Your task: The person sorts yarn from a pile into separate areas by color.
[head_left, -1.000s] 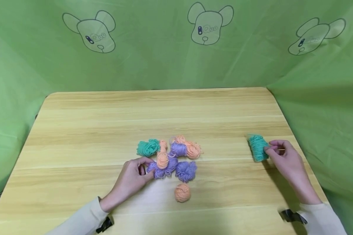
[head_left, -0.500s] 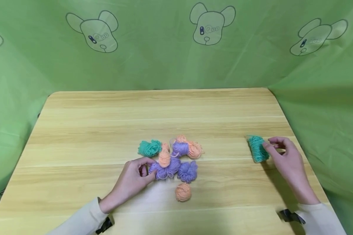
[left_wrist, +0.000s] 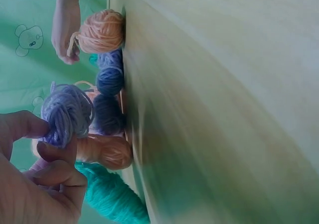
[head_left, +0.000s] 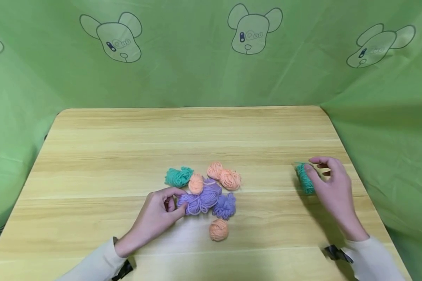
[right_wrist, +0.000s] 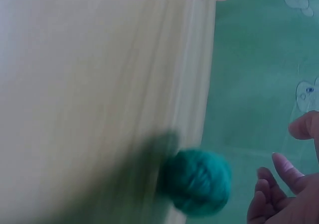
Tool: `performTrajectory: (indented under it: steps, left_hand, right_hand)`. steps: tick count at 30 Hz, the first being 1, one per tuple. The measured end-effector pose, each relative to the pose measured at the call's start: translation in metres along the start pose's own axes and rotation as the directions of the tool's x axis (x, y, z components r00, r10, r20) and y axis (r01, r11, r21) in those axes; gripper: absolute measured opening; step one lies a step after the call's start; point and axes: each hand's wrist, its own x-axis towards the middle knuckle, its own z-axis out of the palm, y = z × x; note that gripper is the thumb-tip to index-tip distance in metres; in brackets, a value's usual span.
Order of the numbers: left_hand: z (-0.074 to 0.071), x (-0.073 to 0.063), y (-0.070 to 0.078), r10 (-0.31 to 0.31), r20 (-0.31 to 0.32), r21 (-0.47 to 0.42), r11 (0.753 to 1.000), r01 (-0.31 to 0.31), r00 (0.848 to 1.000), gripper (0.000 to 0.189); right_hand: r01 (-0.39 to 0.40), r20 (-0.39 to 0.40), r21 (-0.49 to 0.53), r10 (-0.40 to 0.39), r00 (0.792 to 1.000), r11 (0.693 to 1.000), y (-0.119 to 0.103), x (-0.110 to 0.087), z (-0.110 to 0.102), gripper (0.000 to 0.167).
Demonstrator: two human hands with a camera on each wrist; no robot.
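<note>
Green cloth [head_left: 183,78] (printed animal heads [head_left: 249,34]) behind table [head_left: 126,136].

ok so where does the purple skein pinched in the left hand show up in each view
Head: purple skein below centre, slightly left, at the left hand's fingertips.
Left wrist: purple skein left of centre, about mid-height.
Right wrist: not in it.
Shared landmark: the green curtain printed with animal faces.

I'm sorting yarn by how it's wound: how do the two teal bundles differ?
The left teal bundle looks loose and loopy; the right teal bundle looks neatly wound. The left teal bundle sits beside peach yarn; the right teal bundle sits apart from the other yarn, by the right hand. Both are similar in colour, and neither is held.
</note>
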Motion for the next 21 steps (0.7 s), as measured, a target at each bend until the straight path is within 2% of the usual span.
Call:
performTrajectory:
  steps: [11,17,21]
  left_hand:
    - [-0.002,-0.004,0.006,0.101,-0.018,-0.032,0.994,-0.102,0.995,0.023]
    - [-0.003,-0.005,0.01,0.119,-0.039,-0.097,0.988,-0.122,0.992,0.028]
    - [-0.005,-0.005,0.012,0.168,-0.051,-0.14,0.975,-0.173,0.985,0.03]
  right_hand:
    - [0.154,0.049,0.081,-0.158,0.986,0.985,-0.041,0.013,0.027,0.025]
    - [0.215,0.067,0.115,-0.224,0.972,0.97,-0.061,0.02,0.042,0.024]
    - [0.234,0.09,0.125,-0.246,0.965,0.964,-0.07,0.022,0.05,0.023]
